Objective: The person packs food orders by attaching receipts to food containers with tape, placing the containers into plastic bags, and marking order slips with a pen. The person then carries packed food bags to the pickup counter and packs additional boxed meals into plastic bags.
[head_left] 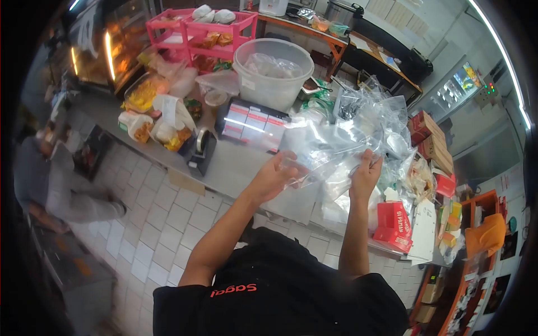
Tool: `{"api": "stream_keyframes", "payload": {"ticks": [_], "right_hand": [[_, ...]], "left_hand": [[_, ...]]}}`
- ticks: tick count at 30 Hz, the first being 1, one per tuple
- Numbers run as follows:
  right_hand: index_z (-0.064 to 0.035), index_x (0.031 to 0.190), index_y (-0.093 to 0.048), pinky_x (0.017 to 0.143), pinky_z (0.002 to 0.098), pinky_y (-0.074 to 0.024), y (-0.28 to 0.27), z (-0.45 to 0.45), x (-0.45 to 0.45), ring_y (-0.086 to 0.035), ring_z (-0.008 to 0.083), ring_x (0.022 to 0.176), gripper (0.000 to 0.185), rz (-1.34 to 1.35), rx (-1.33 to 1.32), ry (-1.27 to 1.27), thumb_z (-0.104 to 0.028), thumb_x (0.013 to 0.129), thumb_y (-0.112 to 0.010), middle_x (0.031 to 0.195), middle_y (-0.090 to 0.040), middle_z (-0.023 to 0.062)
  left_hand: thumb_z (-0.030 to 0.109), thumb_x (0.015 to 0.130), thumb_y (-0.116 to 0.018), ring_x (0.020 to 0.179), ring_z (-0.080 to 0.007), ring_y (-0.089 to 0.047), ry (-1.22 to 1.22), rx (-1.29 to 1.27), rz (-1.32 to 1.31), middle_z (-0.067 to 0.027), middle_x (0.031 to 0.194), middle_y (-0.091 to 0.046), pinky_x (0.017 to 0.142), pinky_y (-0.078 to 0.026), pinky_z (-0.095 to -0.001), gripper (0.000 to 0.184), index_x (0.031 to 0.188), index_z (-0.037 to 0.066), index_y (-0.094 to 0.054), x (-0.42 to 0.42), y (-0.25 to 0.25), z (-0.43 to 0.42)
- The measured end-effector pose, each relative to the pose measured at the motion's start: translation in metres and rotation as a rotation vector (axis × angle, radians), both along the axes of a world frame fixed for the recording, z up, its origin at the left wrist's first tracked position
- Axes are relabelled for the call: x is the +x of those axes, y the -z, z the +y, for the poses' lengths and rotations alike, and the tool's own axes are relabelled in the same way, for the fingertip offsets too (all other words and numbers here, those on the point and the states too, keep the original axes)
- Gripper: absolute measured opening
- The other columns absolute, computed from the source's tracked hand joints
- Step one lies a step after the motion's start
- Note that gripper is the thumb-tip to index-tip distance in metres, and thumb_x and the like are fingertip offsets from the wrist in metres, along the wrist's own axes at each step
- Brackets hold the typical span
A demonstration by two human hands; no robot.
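A clear plastic bag (pixel 326 158) is stretched between my two hands above the counter. My left hand (pixel 278 178) grips its near left edge, fingers closed on the film. On the other side my right hand (pixel 365 175) pinches the bag between thumb and fingers. Behind the bag lies a heap of loose clear plastic bags (pixel 390 115), partly covered by it. A dark tablet-like screen (pixel 252 124) with a red and white display stands just beyond my left hand.
Left of the screen are a tape dispenser (pixel 200 150) and bagged food packs (pixel 168 131). A white bucket (pixel 273 84) and pink rack (pixel 202 35) stand behind. Red boxes (pixel 393 225) sit by the right edge. A person (pixel 61 179) is at far left.
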State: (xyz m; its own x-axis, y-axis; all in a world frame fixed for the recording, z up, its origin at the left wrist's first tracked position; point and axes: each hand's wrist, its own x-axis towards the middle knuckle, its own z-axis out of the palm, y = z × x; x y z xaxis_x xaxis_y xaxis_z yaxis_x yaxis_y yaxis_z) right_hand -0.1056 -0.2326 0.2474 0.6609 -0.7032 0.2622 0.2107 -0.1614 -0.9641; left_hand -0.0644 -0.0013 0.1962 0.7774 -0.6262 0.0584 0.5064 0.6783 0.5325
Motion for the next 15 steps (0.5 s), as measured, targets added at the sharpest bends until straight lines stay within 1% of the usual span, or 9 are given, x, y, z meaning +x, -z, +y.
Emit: {"api": "stream_keyframes", "payload": {"ticks": [3,4,6,7,8,9,12,14,15], "right_hand": [[-0.0029,0.106,-0.052,0.069,0.027,-0.0475,0.03,0.004,0.017,-0.054,0.0113,0.077,0.034,0.171,-0.041,0.033,-0.033,0.095,-0.061,0.089,-0.058,0.0056],[-0.0023,0.108,-0.052,0.07,0.0292,-0.048,0.051,0.002,0.026,-0.055,0.0138,0.079,0.037,0.255,-0.3,0.121,-0.034,0.092,-0.064,0.091,-0.058,0.0073],[-0.0012,0.112,-0.052,0.071,0.0336,-0.0491,0.095,-0.007,0.029,-0.056,0.0189,0.082,0.046,0.47,-0.804,0.339,-0.036,0.088,-0.07,0.095,-0.057,0.0107],[-0.0004,0.116,-0.051,0.073,0.0354,-0.0491,0.098,-0.003,0.023,-0.056,0.022,0.085,0.053,0.449,-0.841,0.327,-0.036,0.083,-0.074,0.099,-0.056,0.0123],[0.0005,0.119,-0.051,0.075,0.0372,-0.0491,0.099,0.008,0.023,-0.056,0.0251,0.087,0.061,0.425,-0.883,0.327,-0.037,0.079,-0.078,0.102,-0.055,0.0139],[0.0005,0.12,-0.05,0.074,0.034,-0.049,0.073,0.029,0.018,-0.056,0.0219,0.087,0.065,0.428,-0.499,0.03,-0.034,0.075,-0.082,0.105,-0.055,0.0125],[-0.0036,0.098,-0.061,0.068,0.028,-0.0486,0.02,0.08,0.01,-0.056,0.0131,0.072,0.042,0.329,-0.058,-0.648,-0.027,0.072,-0.085,0.086,-0.06,0.006],[-0.0047,0.092,-0.063,0.068,0.0268,-0.0489,0.028,0.082,0.005,-0.057,0.0123,0.069,0.035,0.385,-0.034,-0.543,-0.027,0.074,-0.084,0.078,-0.06,0.0042],[-0.0053,0.089,-0.064,0.068,0.0262,-0.049,0.046,0.072,0.007,-0.057,0.0119,0.067,0.032,0.409,-0.036,-0.512,-0.027,0.074,-0.083,0.075,-0.06,0.0033]], "left_hand": [[0.012,0.088,-0.07,0.08,-0.0189,-0.063,0.006,0.248,-0.066,-0.0113,0.1,-0.066,0.07,-0.051,-0.0316,0.018,0.099,0.0,-0.063,0.024,0.017,0.016],[0.012,0.087,-0.071,0.079,-0.0184,-0.063,0.019,0.323,-0.114,-0.0112,0.099,-0.066,0.068,-0.051,-0.0305,0.021,0.1,-0.001,-0.062,0.034,0.02,0.022],[0.014,0.084,-0.074,0.078,-0.0165,-0.062,-0.094,0.827,-0.17,-0.0096,0.094,-0.066,0.067,-0.05,-0.0299,0.025,0.1,-0.003,-0.063,0.043,0.007,0.029],[0.015,0.083,-0.075,0.078,-0.0155,-0.061,-0.148,1.058,-0.237,-0.0089,0.091,-0.066,0.066,-0.05,-0.0296,0.028,0.1,-0.004,-0.063,0.049,0.004,0.026],[0.018,0.083,-0.076,0.076,-0.0143,-0.061,-0.154,0.904,-0.237,-0.0071,0.087,-0.065,0.067,-0.049,-0.0288,0.029,0.098,-0.003,-0.064,0.054,0.008,0.021],[0.021,0.083,-0.077,0.075,-0.0132,-0.06,-0.142,0.75,-0.23,-0.0054,0.083,-0.064,0.068,-0.049,-0.028,0.03,0.096,-0.003,-0.065,0.06,0.013,0.016],[0.021,0.082,-0.077,0.074,-0.0126,-0.06,0.08,0.829,-0.273,-0.0018,0.078,-0.061,0.07,-0.05,-0.026,0.026,0.094,0.0,-0.065,0.062,0.022,0.016],[0.02,0.081,-0.077,0.075,-0.0125,-0.061,0.206,0.754,-0.196,-0.0011,0.076,-0.06,0.07,-0.051,-0.0257,0.026,0.094,0.001,-0.065,0.075,0.032,0.022],[0.02,0.08,-0.078,0.074,-0.0121,-0.06,0.181,0.771,-0.302,-0.001,0.076,-0.06,0.069,-0.05,-0.026,0.026,0.094,0.002,-0.065,0.085,0.022,0.021]]}}
